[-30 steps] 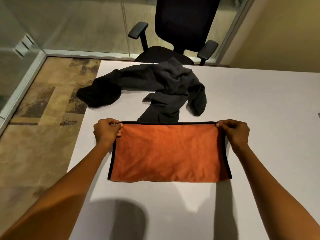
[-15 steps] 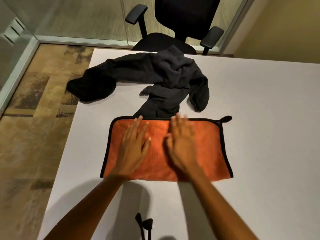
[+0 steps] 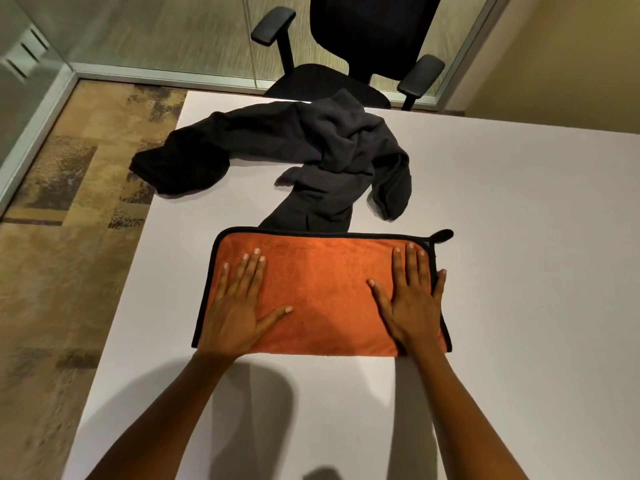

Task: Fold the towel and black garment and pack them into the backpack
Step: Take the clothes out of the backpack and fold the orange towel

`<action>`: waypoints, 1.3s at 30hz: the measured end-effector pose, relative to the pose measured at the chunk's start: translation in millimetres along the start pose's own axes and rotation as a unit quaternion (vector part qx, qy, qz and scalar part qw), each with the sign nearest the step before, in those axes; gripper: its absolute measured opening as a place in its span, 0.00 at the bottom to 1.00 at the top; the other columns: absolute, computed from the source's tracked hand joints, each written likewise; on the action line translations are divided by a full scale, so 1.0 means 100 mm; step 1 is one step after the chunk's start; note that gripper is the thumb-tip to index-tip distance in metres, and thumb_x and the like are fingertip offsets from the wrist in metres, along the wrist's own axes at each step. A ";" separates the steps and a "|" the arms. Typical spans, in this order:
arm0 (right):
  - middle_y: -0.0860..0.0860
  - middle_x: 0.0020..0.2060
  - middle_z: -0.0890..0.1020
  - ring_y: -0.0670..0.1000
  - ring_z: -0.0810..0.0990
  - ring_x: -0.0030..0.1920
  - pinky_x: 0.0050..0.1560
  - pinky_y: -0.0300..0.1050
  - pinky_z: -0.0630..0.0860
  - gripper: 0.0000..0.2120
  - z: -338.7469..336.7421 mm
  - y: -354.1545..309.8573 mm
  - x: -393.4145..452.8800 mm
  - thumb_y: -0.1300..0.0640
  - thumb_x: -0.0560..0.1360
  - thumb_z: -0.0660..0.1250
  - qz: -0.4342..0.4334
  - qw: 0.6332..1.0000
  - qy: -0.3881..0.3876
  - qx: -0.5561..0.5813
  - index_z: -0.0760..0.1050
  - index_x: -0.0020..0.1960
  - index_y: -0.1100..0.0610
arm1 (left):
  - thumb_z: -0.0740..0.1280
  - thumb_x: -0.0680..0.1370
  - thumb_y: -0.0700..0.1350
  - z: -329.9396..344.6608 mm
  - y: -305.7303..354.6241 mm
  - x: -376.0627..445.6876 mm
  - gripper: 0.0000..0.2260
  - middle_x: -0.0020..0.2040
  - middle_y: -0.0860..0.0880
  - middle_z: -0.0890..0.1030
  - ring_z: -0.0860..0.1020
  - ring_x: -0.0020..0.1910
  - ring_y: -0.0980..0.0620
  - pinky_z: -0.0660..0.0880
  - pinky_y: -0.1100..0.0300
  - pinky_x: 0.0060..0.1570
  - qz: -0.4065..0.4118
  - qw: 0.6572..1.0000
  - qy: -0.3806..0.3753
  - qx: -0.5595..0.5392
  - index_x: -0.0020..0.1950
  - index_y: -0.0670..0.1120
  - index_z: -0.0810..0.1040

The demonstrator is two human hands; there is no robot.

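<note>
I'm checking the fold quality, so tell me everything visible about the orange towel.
The orange towel looks like soft, plush microfibre with black piping on its far, left and right edges and a small black hanging loop at its far right corner. It lies flat on the white table as a wide rectangle, apparently folded. The left hand and right hand press on it, fingers straight. Its far edge meets the black garment.

No readable text, labels, brands, numbers or signs anywhere in view, none on the orange towel (image 3: 322, 292), black garment (image 3: 329, 157), white table (image 3: 519, 271) or office chair (image 3: 370, 32)
</note>
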State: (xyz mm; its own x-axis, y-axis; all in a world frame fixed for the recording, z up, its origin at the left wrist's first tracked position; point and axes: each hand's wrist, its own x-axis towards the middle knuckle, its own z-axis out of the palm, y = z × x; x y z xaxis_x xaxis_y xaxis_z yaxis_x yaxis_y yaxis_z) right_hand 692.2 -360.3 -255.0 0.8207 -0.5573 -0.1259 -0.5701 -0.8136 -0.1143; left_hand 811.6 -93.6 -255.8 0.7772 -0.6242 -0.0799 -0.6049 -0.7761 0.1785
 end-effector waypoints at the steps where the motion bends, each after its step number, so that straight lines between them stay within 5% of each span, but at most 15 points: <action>1: 0.52 0.77 0.51 0.53 0.46 0.77 0.74 0.61 0.40 0.39 -0.01 0.01 0.01 0.30 0.74 0.35 0.000 1.000 -0.003 0.005 0.46 0.78 0.51 | 0.43 0.75 0.71 0.00 0.01 0.00 0.42 0.78 0.45 0.52 0.49 0.77 0.50 0.42 0.50 0.75 -0.001 1.000 0.001 0.001 0.77 0.40 0.52; 6: 0.53 0.77 0.49 0.54 0.45 0.77 0.73 0.57 0.43 0.33 -0.14 0.04 -0.01 0.36 0.77 0.45 -0.018 0.995 -0.006 0.100 0.50 0.77 0.52 | 0.41 0.77 0.68 -0.01 0.02 -0.04 0.39 0.78 0.44 0.53 0.51 0.76 0.47 0.42 0.50 0.75 -0.012 1.000 -0.008 0.007 0.77 0.41 0.52; 10: 0.60 0.71 0.63 0.61 0.63 0.70 0.66 0.57 0.65 0.26 -0.43 0.18 -0.02 0.56 0.78 0.63 0.178 0.944 0.077 0.266 0.60 0.74 0.57 | 0.40 0.80 0.64 0.00 -0.01 -0.17 0.33 0.77 0.43 0.56 0.55 0.76 0.44 0.43 0.48 0.73 -0.022 0.999 0.009 -0.029 0.77 0.44 0.54; 14: 0.62 0.65 0.72 0.62 0.70 0.65 0.62 0.52 0.68 0.32 -0.60 0.29 0.00 0.56 0.72 0.71 0.252 0.907 -0.003 0.337 0.63 0.71 0.62 | 0.39 0.78 0.65 -0.07 0.01 -0.42 0.34 0.74 0.43 0.65 0.64 0.72 0.43 0.48 0.44 0.72 -0.115 0.980 0.056 -0.150 0.72 0.47 0.66; 17: 0.61 0.56 0.80 0.60 0.79 0.52 0.47 0.47 0.75 0.28 -0.74 0.34 0.04 0.56 0.66 0.77 0.287 0.834 -0.077 0.465 0.74 0.62 0.62 | 0.41 0.76 0.68 -0.19 0.04 -0.48 0.34 0.70 0.44 0.68 0.66 0.68 0.40 0.63 0.40 0.67 -0.203 0.951 0.063 -0.224 0.70 0.49 0.68; 20: 0.60 0.50 0.81 0.57 0.79 0.44 0.40 0.45 0.73 0.22 -1.01 0.22 0.06 0.58 0.67 0.76 0.249 0.814 -0.133 0.508 0.75 0.59 0.60 | 0.56 0.80 0.56 -0.29 -0.05 -0.45 0.22 0.69 0.47 0.67 0.69 0.65 0.41 0.74 0.55 0.57 -0.304 0.885 0.073 -0.344 0.71 0.47 0.66; 22: 0.59 0.49 0.80 0.55 0.79 0.39 0.36 0.44 0.73 0.21 -1.19 0.02 0.05 0.60 0.69 0.74 0.201 0.824 -0.157 0.507 0.72 0.60 0.57 | 0.61 0.81 0.47 -0.36 -0.11 -0.47 0.15 0.63 0.49 0.70 0.73 0.60 0.43 0.73 0.65 0.46 -0.313 0.870 0.094 -0.369 0.66 0.42 0.71; 30: 0.53 0.37 0.81 0.55 0.79 0.30 0.26 0.42 0.77 0.30 -1.21 -1.21 -0.07 0.63 0.71 0.73 -0.002 0.812 -0.200 0.548 0.64 0.67 0.50 | 0.68 0.74 0.33 -0.45 -0.20 -0.60 0.10 0.52 0.41 0.82 0.79 0.53 0.42 0.77 0.48 0.55 -0.334 0.833 0.112 -0.426 0.54 0.39 0.81; 35: 0.57 0.30 0.79 0.52 0.77 0.21 0.25 0.44 0.77 0.23 -0.79 -1.93 -0.13 0.66 0.72 0.69 -0.047 0.831 -0.210 0.514 0.64 0.62 0.54 | 0.69 0.73 0.33 -0.46 -0.25 -0.65 0.09 0.50 0.44 0.83 0.81 0.51 0.45 0.79 0.51 0.53 -0.330 0.826 0.103 -0.446 0.51 0.41 0.82; 39: 0.56 0.38 0.79 0.55 0.79 0.34 0.34 0.50 0.77 0.20 -0.45 -2.37 -0.13 0.62 0.70 0.69 -0.089 0.886 -0.175 0.421 0.66 0.59 0.60 | 0.67 0.75 0.34 -0.48 -0.34 -0.68 0.08 0.50 0.45 0.84 0.81 0.49 0.48 0.78 0.63 0.47 -0.325 0.835 0.096 -0.434 0.51 0.41 0.83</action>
State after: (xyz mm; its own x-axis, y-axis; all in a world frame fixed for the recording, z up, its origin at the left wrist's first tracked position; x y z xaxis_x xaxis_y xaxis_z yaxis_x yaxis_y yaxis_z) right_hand 818.5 -168.1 -182.1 0.9224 -0.2268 -0.3126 -0.3801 -0.3905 -0.8384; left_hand 787.6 -20.7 -209.6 0.9561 -0.0072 -0.2929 0.2439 -0.5347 0.8091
